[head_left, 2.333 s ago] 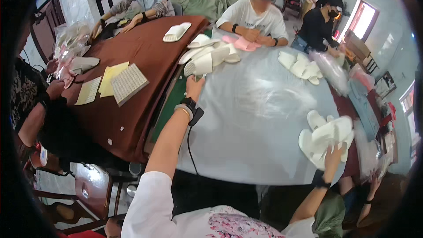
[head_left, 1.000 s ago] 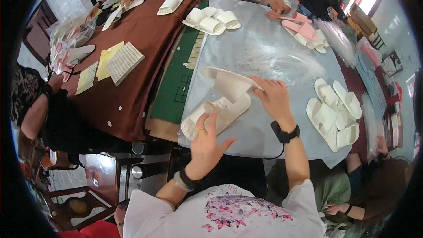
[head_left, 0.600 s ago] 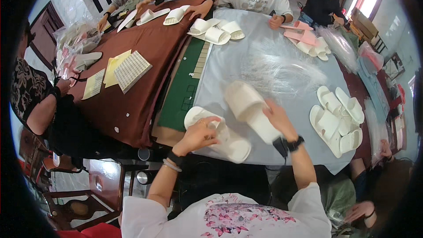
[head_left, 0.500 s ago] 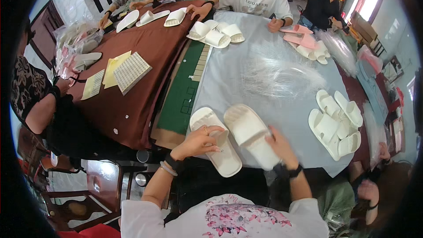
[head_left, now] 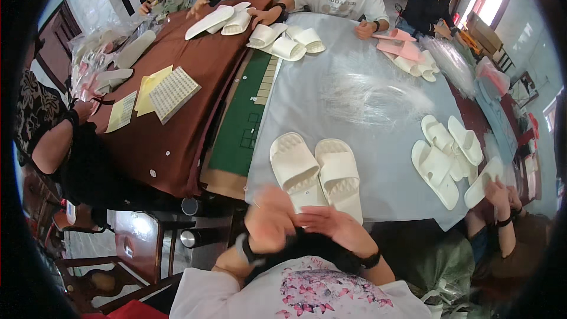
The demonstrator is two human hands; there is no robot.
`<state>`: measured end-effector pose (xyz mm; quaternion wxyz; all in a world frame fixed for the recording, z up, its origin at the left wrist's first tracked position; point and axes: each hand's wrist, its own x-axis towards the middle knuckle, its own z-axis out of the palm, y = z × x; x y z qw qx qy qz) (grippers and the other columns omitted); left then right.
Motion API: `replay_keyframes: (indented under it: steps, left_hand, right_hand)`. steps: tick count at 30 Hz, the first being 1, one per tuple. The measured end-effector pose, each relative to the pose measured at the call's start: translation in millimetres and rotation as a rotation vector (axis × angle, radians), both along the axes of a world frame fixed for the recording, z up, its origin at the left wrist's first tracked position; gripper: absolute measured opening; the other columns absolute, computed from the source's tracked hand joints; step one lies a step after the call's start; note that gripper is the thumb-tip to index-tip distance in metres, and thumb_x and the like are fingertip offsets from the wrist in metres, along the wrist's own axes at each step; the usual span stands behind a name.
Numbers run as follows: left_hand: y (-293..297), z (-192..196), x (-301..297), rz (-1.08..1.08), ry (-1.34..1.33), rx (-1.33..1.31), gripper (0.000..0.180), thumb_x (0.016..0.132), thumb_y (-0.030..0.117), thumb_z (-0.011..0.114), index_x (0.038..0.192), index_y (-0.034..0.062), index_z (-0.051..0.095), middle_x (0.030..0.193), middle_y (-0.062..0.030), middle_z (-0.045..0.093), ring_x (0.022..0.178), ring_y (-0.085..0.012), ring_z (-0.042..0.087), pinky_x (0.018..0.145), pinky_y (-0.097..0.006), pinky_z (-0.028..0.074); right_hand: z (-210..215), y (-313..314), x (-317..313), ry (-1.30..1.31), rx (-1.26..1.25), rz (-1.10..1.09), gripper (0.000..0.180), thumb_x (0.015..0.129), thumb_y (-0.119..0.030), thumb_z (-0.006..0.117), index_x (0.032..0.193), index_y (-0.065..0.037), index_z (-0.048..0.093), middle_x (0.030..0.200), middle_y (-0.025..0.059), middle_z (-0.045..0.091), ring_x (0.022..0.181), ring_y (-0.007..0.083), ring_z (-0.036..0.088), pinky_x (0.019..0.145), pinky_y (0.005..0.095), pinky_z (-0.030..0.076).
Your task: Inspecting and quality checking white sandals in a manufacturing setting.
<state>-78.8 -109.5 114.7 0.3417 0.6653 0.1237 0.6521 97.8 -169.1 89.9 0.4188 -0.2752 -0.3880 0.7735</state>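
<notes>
Two off-white slides, a left slipper (head_left: pixel 295 171) and a right slipper (head_left: pixel 339 172), lie side by side on the grey-covered table in front of me, toes pointing away. My left hand (head_left: pixel 269 224) is smeared by motion over the table's near edge, close to the left slipper's heel; its fingers cannot be read. Just beside it, my right hand (head_left: pixel 335 226) has its fingers stretched out toward the left hand, in front of the slippers' heels. No slipper is gripped by it. Both heels are partly hidden behind my hands.
Clear plastic sleeves (head_left: pixel 372 100) lie mid-table. White slippers (head_left: pixel 440 165) sit at right, where a co-worker's hand (head_left: pixel 501 192) touches one. More slippers (head_left: pixel 286 42) and pink slippers (head_left: pixel 403 50) lie farther off. Label sheets (head_left: pixel 173 94) rest on brown cloth (head_left: pixel 147 153). Several co-workers sit around.
Both hands have let go of the slippers and drawn together nearer my body. The slippers now stand straighter and closer together. At right, a co-worker has shifted one white slipper outward.
</notes>
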Motion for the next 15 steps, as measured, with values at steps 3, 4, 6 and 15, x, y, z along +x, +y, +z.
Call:
replay_keyframes:
  steps: [3, 4, 6, 15]
  left_hand:
    - [-41, -4, 23, -0.647, 0.266, -0.097, 0.028, 0.091, 0.023, 0.048, 0.073, 0.0023, 0.053, 0.080, -0.0110, 0.054, 0.071, -0.0300, 0.051, 0.072, -0.039, 0.043]
    - [-44, -11, 27, -0.833, 0.410, -0.285, 0.039, 0.097, 0.029, 0.037, 0.072, 0.0022, 0.051, 0.082, -0.0087, 0.056, 0.077, -0.0231, 0.052, 0.072, -0.036, 0.042]
    - [-50, -23, 21, -1.011, 0.346, -0.502, 0.039, 0.097, 0.029, 0.037, 0.073, 0.0021, 0.051, 0.076, -0.0073, 0.053, 0.073, -0.0214, 0.050, 0.068, -0.034, 0.041]
    - [-20, -30, -42, -0.868, 0.309, -1.089, 0.048, 0.097, 0.035, 0.038, 0.059, 0.0063, 0.047, 0.060, -0.0006, 0.045, 0.056, -0.0097, 0.039, 0.051, -0.021, 0.031]
  right_hand:
    - [7, 24, -15, 0.163, -0.095, -0.059, 0.048, 0.098, -0.032, 0.034, 0.131, 0.003, 0.036, 0.106, 0.0118, 0.059, 0.098, 0.0166, 0.055, 0.078, 0.0249, 0.046]
    - [7, 36, -9, 0.184, 0.025, -0.171, 0.044, 0.098, -0.029, 0.036, 0.129, 0.002, 0.038, 0.098, 0.0090, 0.059, 0.093, 0.0148, 0.055, 0.073, 0.0232, 0.046]
    - [7, 44, 11, 0.168, 0.092, -0.541, 0.034, 0.096, -0.023, 0.042, 0.122, 0.000, 0.044, 0.084, 0.0036, 0.057, 0.081, 0.0108, 0.055, 0.064, 0.0208, 0.046]
    - [-31, -37, 73, -0.541, -0.177, -0.811, 0.024, 0.093, -0.014, 0.046, 0.112, 0.000, 0.047, 0.077, 0.0104, 0.060, 0.053, 0.0129, 0.056, 0.044, 0.0228, 0.047]
